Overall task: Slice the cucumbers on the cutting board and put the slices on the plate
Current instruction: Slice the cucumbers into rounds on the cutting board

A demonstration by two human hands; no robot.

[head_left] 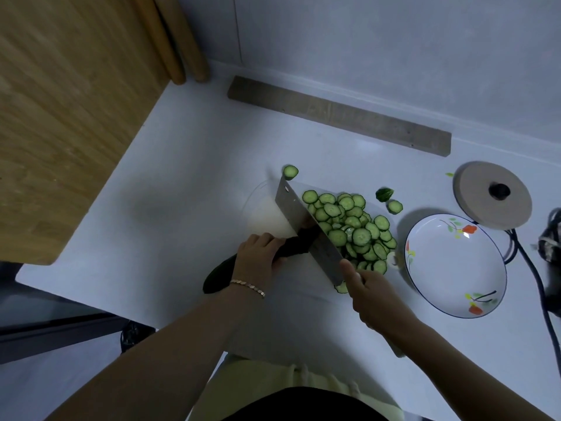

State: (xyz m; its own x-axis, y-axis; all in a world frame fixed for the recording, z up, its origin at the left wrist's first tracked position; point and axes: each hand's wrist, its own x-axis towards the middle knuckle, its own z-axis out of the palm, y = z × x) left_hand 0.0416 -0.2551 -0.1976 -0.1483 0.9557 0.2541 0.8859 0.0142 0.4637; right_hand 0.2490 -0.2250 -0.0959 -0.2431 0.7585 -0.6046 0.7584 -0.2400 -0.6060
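Note:
A dark green cucumber (219,276) lies across the pale cutting board (267,214). My left hand (258,259) holds it down with curled fingers. My right hand (368,294) grips the handle of a broad steel cleaver (306,226), whose blade stands on the cucumber's cut end just right of my left fingers. A heap of cucumber slices (352,229) lies right of the blade. The white plate (455,265) with a flower pattern sits to the right with nothing on it.
One stray slice (290,171) lies beyond the blade's tip, another slice (394,206) and a cucumber end (384,194) lie right of the heap. A round lid (494,196) and dark cables (528,262) are at the right. A grey strip (337,115) runs along the wall. A wooden panel (69,117) stands at left.

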